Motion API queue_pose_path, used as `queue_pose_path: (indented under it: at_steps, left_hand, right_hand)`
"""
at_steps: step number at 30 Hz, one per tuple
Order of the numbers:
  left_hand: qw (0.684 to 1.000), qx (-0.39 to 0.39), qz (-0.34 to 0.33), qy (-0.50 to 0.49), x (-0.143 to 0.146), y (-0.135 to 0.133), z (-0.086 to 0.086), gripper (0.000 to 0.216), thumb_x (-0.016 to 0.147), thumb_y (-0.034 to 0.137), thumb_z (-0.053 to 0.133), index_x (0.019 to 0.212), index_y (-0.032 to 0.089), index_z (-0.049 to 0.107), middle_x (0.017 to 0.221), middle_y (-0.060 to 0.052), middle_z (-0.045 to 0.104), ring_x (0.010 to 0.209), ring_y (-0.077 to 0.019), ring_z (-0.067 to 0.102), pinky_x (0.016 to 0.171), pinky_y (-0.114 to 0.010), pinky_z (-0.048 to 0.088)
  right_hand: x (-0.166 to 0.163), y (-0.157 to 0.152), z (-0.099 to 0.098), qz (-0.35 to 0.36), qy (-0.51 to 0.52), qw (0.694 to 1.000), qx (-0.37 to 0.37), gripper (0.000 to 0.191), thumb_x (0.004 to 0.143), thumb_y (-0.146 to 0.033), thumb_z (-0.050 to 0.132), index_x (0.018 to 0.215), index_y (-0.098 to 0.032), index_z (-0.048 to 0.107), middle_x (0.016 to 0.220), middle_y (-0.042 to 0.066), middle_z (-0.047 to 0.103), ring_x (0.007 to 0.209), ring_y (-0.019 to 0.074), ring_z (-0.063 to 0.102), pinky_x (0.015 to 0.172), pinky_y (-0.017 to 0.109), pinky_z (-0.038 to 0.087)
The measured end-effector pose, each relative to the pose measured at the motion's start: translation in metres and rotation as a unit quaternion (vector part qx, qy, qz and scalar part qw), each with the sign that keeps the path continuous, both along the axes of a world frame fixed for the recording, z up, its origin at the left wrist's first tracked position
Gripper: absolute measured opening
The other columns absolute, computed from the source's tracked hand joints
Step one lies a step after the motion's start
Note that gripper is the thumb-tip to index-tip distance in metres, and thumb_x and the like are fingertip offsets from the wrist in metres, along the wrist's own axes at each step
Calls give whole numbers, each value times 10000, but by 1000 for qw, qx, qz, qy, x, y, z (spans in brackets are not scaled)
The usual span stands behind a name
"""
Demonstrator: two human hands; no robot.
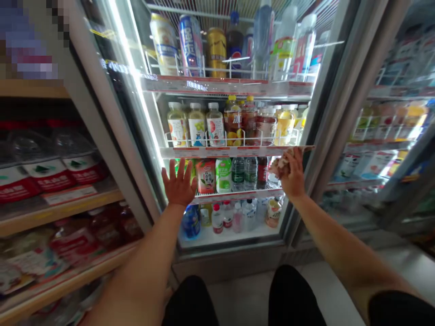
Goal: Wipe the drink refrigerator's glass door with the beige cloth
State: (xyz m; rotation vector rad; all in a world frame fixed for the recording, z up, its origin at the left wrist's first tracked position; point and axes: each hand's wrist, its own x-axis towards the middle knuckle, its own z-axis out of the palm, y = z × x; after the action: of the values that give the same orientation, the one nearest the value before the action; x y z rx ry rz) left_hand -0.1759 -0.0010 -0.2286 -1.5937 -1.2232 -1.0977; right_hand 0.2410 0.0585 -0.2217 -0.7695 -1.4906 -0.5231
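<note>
My left hand lies flat with fingers spread against the glass door of a drinks fridge, at the level of the third shelf. My right hand is closed on a crumpled pinkish cloth, pressed to the glass near the door's right edge. Behind the glass stand rows of bottles and cans on white wire shelves.
Wooden shelves at my left hold packaged goods with red labels. A second fridge door stands to the right. My dark-clad knees are low in view above a pale floor.
</note>
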Motion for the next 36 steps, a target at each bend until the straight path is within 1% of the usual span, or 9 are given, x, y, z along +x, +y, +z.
queue_pose_path:
  at_steps: [4, 10, 13, 16, 22, 24, 26, 29, 36]
  left_hand:
    - [1000, -6, -10, -11, 1, 0, 0, 573, 1015, 404, 475, 1561, 228, 471, 1608, -108, 455, 1605, -280, 126, 1302, -559, -23]
    - [999, -31, -20, -22, 1, -1, 0, 570, 1012, 403, 481, 1556, 233, 477, 1616, -103, 443, 1603, -289, 130, 1301, -574, -32]
    - [999, -28, -22, -21, 0, -1, 0, 556, 1014, 390, 489, 1547, 230, 491, 1621, -112, 430, 1602, -294, 131, 1299, -584, -29]
    - [999, -19, -28, -20, 0, 0, -1, 551, 1014, 386, 503, 1541, 228, 498, 1620, -116, 429, 1604, -292, 105, 1299, -590, -23]
    - [1000, -3, -15, -3, 1, -1, -1, 542, 1026, 371, 490, 1545, 218, 491, 1613, -111, 438, 1606, -271, 63, 1306, -575, -27]
    - [1000, -14, -22, -8, 1, -1, 0, 544, 1025, 372, 493, 1548, 225, 489, 1614, -108, 436, 1605, -276, 70, 1305, -581, -32]
    - [999, -13, -32, -11, 2, -2, 0, 542, 1024, 366, 499, 1549, 231, 488, 1609, -103, 443, 1603, -275, 76, 1306, -579, -30]
    - [999, 10, -41, -4, 2, -2, 0, 539, 1027, 353, 503, 1549, 219, 488, 1604, -105, 449, 1602, -264, 71, 1312, -559, -23]
    - [999, -24, -33, -24, 3, -4, 0, 515, 1029, 384, 488, 1518, 227, 532, 1598, -96, 452, 1597, -275, 110, 1311, -577, -10]
  right_hand:
    - [-13, -6, -10, 11, -20, 1000, -4, 439, 1007, -203, 438, 1423, -240, 574, 1605, 179, 454, 1547, 329, 344, 1205, 596, 412]
    - [-28, 6, 57, 17, -13, 999, 37, 531, 949, -186, 496, 1472, -277, 515, 1678, 70, 348, 1571, 309, 292, 1225, 582, 400]
    - [-58, -3, 55, 34, -68, 997, 33, 545, 960, -210, 522, 1501, -272, 487, 1686, 70, 338, 1585, 320, 249, 1253, 595, 353]
    - [-90, -13, 51, 44, -158, 986, 6, 479, 999, -203, 458, 1460, -298, 550, 1591, 56, 502, 1551, 294, 341, 1254, 581, 359]
    - [-135, -14, 116, 32, -143, 989, 15, 528, 1025, -221, 362, 1538, -282, 469, 1648, 37, 421, 1587, 285, 250, 1299, 555, 267]
    - [-150, -18, 117, 31, -156, 987, 20, 560, 1024, -273, 404, 1584, -285, 394, 1668, 40, 382, 1604, 305, 182, 1304, 581, 235]
    - [-164, -24, 104, 33, -202, 979, 20, 627, 1001, -370, 508, 1602, -267, 362, 1666, 73, 380, 1605, 342, 158, 1302, 606, 224]
    - [-180, -28, 91, 42, -256, 966, 11, 606, 1001, -372, 542, 1584, -280, 401, 1622, 84, 453, 1586, 334, 239, 1306, 591, 239]
    - [-202, -13, 144, 80, -226, 969, 53, 683, 974, -139, 445, 1619, -297, 289, 1675, 14, 368, 1615, 268, 121, 1330, 575, 136]
